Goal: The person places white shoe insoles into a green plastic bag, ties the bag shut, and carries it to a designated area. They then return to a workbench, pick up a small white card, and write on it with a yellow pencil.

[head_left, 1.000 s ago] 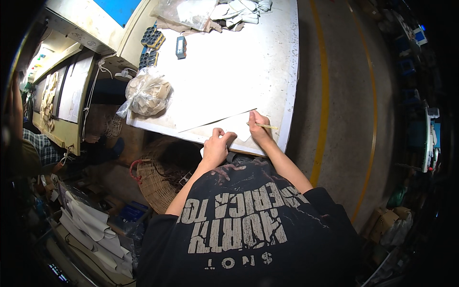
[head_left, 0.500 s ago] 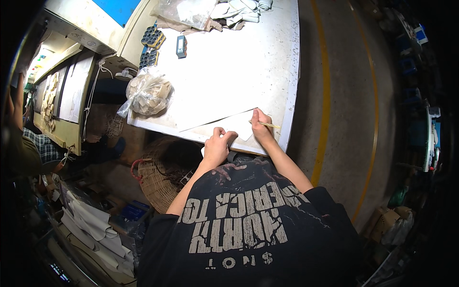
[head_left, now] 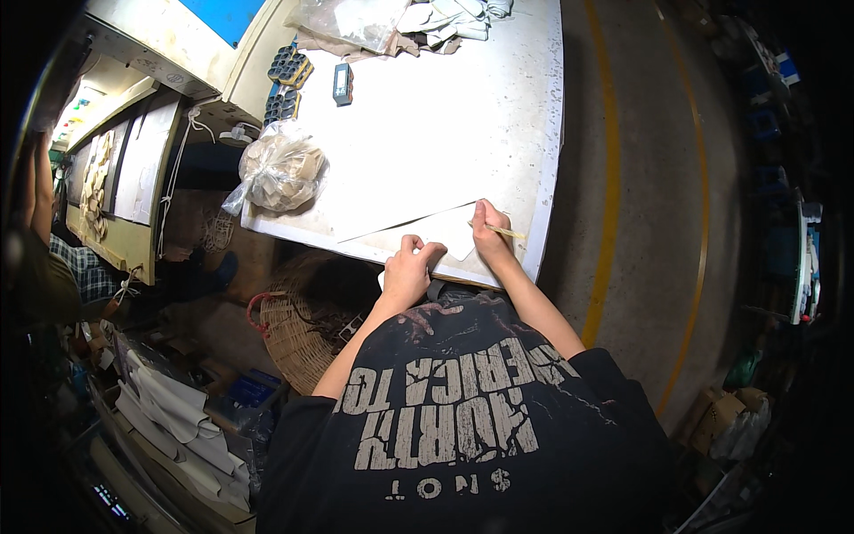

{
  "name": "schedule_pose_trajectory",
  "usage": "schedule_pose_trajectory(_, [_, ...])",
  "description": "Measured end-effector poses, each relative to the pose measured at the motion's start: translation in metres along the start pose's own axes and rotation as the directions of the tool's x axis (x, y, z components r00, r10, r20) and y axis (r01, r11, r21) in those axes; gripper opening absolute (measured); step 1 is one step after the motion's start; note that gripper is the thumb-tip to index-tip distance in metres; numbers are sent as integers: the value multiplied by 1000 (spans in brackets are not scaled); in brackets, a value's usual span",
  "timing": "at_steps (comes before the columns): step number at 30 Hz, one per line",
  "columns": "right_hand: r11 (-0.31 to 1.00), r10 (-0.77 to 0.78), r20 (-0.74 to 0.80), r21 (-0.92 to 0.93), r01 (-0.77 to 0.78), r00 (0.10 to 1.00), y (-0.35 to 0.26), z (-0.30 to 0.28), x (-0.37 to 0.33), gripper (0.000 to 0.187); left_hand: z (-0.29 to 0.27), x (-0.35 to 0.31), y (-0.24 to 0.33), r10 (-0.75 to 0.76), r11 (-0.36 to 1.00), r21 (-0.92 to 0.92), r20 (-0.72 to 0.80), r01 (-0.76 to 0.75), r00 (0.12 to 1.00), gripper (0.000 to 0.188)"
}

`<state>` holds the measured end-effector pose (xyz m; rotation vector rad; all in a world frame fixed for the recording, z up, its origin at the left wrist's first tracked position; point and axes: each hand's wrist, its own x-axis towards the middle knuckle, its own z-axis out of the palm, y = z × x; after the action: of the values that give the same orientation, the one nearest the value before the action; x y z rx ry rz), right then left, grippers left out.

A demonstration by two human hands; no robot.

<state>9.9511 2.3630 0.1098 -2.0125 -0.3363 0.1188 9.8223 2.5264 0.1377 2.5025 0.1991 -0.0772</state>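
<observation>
A thin white sheet with a straight, slanting far edge lies at the near end of the white table. My left hand is closed on the sheet's near part, fingers curled and thumb pressed toward them. A bit of white shows beside that wrist, below the table edge. Over the sheet's right corner, my right hand is closed around a thin yellowish pen-like stick. One end of the stick pokes out to the right; its working tip is too small to make out.
A clear plastic bag of beige pieces sits at the table's left edge. Behind it are dark-celled trays and a small device with a screen. Cloth pieces lie at the far end. A wicker basket stands below left.
The whole view has shifted slightly to the right. Both hands keep nearly the same place on the sheet, with the stick still in the right hand.
</observation>
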Motion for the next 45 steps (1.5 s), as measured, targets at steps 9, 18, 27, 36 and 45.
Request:
schedule_pose_trajectory(9, [998, 15, 12, -62, -14, 1000, 5, -1, 14, 39, -2, 10, 1, 11, 1000, 3, -13, -11, 1000, 47])
schedule_pose_trajectory(18, [982, 175, -5, 70, -174, 985, 12, 5, 2, 41, -2, -2, 1, 4, 1000, -4, -6, -4, 1000, 46])
schedule_pose_trajectory(27, [998, 59, -81, 42, -56, 995, 10, 2, 4, 45, -2, 1, 1, 1, 1000, -7, -6, -1, 1000, 46])
schedule_pose_trajectory(36, [998, 69, -38, 6, -69, 997, 13, 0, 11, 46, 1, -6, -1, 8, 1000, 10, -11, -8, 1000, 48])
schedule_pose_trajectory(45, [999, 37, -14, -13, -37, 999, 7, 1, -6, 44, 0, -2, -1, 15, 1000, 17, -19, -15, 1000, 47])
